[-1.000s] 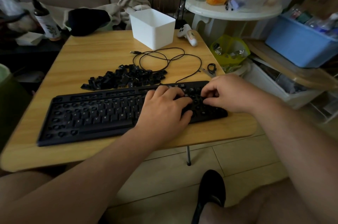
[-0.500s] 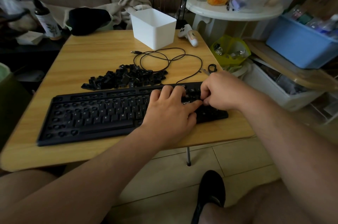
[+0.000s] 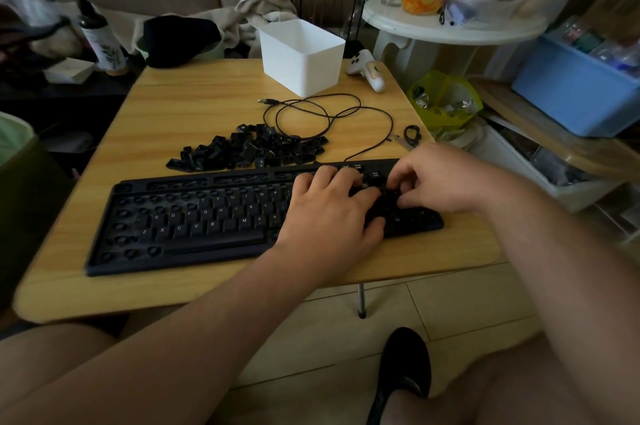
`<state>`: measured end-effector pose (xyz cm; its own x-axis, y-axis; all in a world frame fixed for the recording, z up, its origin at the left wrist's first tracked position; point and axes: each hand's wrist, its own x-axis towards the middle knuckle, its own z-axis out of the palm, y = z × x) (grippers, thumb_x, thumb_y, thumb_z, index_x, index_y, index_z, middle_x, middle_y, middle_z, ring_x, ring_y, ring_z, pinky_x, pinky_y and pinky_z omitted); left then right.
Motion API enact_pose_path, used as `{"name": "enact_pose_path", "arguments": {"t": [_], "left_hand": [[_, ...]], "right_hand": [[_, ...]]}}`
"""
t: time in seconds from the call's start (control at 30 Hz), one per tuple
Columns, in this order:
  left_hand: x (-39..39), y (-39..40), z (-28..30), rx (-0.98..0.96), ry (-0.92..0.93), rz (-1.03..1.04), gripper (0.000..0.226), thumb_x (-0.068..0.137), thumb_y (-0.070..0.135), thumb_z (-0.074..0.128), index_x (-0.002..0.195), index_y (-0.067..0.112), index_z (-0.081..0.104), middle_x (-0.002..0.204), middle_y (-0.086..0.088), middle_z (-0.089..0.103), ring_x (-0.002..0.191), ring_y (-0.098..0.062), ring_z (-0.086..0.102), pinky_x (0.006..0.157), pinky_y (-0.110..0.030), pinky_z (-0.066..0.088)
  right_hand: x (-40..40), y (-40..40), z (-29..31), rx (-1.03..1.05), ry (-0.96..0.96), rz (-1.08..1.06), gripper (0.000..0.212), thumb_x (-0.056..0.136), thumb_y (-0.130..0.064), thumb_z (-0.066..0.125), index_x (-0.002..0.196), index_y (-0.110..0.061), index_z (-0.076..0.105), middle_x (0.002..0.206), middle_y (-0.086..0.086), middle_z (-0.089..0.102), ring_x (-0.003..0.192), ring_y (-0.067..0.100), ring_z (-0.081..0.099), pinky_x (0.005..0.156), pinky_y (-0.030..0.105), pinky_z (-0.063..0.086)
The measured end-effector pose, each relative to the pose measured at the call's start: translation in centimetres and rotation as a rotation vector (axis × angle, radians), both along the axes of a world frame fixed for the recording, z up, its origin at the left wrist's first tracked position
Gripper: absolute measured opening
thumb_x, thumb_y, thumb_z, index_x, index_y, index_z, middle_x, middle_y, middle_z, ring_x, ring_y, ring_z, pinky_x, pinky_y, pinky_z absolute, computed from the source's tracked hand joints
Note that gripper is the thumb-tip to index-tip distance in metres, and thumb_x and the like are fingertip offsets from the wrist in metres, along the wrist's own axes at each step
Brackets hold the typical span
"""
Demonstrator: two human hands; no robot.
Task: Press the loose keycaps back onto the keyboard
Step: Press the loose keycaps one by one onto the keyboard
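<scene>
1. Landmark: black plastic keyboard point(image 3: 194, 220), lying flat on the light wood-grain table point(image 3: 194, 105), near the table's front edge. Letter rows mostly capped; many bare sockets along its left end and top row.
2. My left hand point(image 3: 329, 216): palm down on the keyboard's right-centre section, fingers spread and flat. Nothing gripped that I can see.
3. My right hand point(image 3: 446, 178): over the keyboard's right end, fingers curled in, tips down at the key area. Whether a cap is pinched under them, cannot tell – hidden.
4. Heap of loose black keycaps point(image 3: 252, 150): on the table just behind the keyboard's centre.
5. Thin black cable point(image 3: 329, 112): coiled behind the heap, runs to the keyboard's back edge.
6. White plastic box point(image 3: 301, 57): well behind the keyboard, open top.
</scene>
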<state>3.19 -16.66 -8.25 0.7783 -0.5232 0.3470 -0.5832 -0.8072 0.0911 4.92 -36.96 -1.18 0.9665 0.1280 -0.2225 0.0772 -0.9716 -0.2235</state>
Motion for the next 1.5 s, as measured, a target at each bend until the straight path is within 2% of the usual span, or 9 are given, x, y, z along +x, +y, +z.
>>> {"name": "enact_pose_path", "arguments": {"t": [0.13,0.2,0.33,0.53,0.77,0.97,1.07,1.23,1.5], "left_hand": [[0.0,0.0,-0.2,-0.009,0.003,0.017,0.053,0.093,0.063,0.039,0.128,0.034,0.067,0.129,0.007,0.059,0.122,-0.024,0.048,0.099,-0.046,0.038],[0.0,0.0,-0.3,-0.008,-0.005,0.021,0.053,0.093,0.063,0.04,0.128,0.034,0.068,0.129,0.007,0.059,0.122,-0.024,0.049,0.099,-0.046,0.038],[0.0,0.0,-0.5,-0.009,-0.005,0.018,0.052,0.094,0.063,0.041,0.129,0.035,0.068,0.129,0.007,0.059,0.122,-0.024,0.049,0.099,-0.046,0.038],[0.0,0.2,-0.5,-0.007,-0.006,0.003,0.052,0.095,0.062,0.039,0.128,0.035,0.068,0.129,0.007,0.06,0.122,-0.024,0.049,0.099,-0.046,0.038],[0.0,0.2,-0.5,0.0,-0.01,0.005,0.051,0.095,0.061,0.039,0.127,0.034,0.069,0.128,0.006,0.06,0.12,-0.024,0.05,0.098,-0.046,0.039],[0.0,0.2,-0.6,-0.007,-0.012,0.003,0.051,0.096,0.061,0.04,0.126,0.034,0.07,0.128,0.006,0.06,0.12,-0.024,0.051,0.098,-0.047,0.039],[0.0,0.2,-0.5,-0.011,-0.009,0.003,0.052,0.096,0.062,0.038,0.126,0.034,0.07,0.129,0.006,0.061,0.12,-0.024,0.051,0.098,-0.047,0.04],[0.0,0.3,-0.6,-0.012,-0.016,0.001,0.052,0.096,0.062,0.038,0.126,0.034,0.07,0.128,0.006,0.061,0.12,-0.024,0.051,0.097,-0.046,0.039],[-0.1,0.2,-0.4,0.005,0.0,0.003,0.052,0.096,0.061,0.039,0.129,0.035,0.068,0.131,0.005,0.06,0.122,-0.025,0.05,0.1,-0.047,0.04]], "right_hand": [[-0.4,-0.3,-0.5,0.032,-0.016,-0.037,0.035,0.082,-0.026,0.086,0.114,-0.036,0.075,0.089,-0.017,0.067,0.082,-0.002,0.061,0.068,0.022,0.048],[-0.5,-0.5,-0.8,0.073,-0.015,-0.058,0.032,0.082,-0.024,0.087,0.11,-0.035,0.076,0.089,-0.015,0.067,0.08,0.002,0.062,0.07,0.026,0.05],[-0.7,-0.8,-1.0,0.181,-0.005,-0.096,0.029,0.083,-0.019,0.086,0.105,-0.035,0.076,0.088,-0.012,0.068,0.077,0.004,0.061,0.066,0.022,0.044],[-0.7,-1.3,-1.3,0.299,-0.028,-0.124,0.024,0.084,-0.02,0.085,0.089,-0.041,0.075,0.084,-0.009,0.07,0.079,0.009,0.065,0.072,0.026,0.049],[-0.4,-0.8,-1.8,0.17,-0.103,-0.024,0.022,0.085,-0.027,0.083,0.083,-0.043,0.068,0.087,-0.01,0.066,0.082,0.009,0.062,0.074,0.033,0.052],[-0.8,-1.2,-1.9,0.125,-0.194,0.033,0.009,0.092,-0.023,0.075,0.098,-0.029,0.072,0.096,-0.014,0.059,0.09,0.008,0.057,0.08,0.033,0.048],[-1.0,-2.3,-1.4,0.261,-0.211,-0.081,0.013,0.092,-0.021,0.076,0.102,-0.03,0.075,0.099,-0.013,0.065,0.093,0.002,0.057,0.079,0.029,0.046],[-1.7,-2.2,-1.8,0.438,-0.099,-0.16,0.018,0.089,-0.022,0.079,0.097,-0.038,0.077,0.101,-0.014,0.07,0.099,0.004,0.062,0.085,0.031,0.051],[-1.0,-0.9,-2.1,0.283,-0.105,-0.139,0.019,0.086,-0.029,0.083,0.091,-0.044,0.073,0.101,-0.017,0.068,0.097,0.008,0.063,0.087,0.034,0.054]]}}
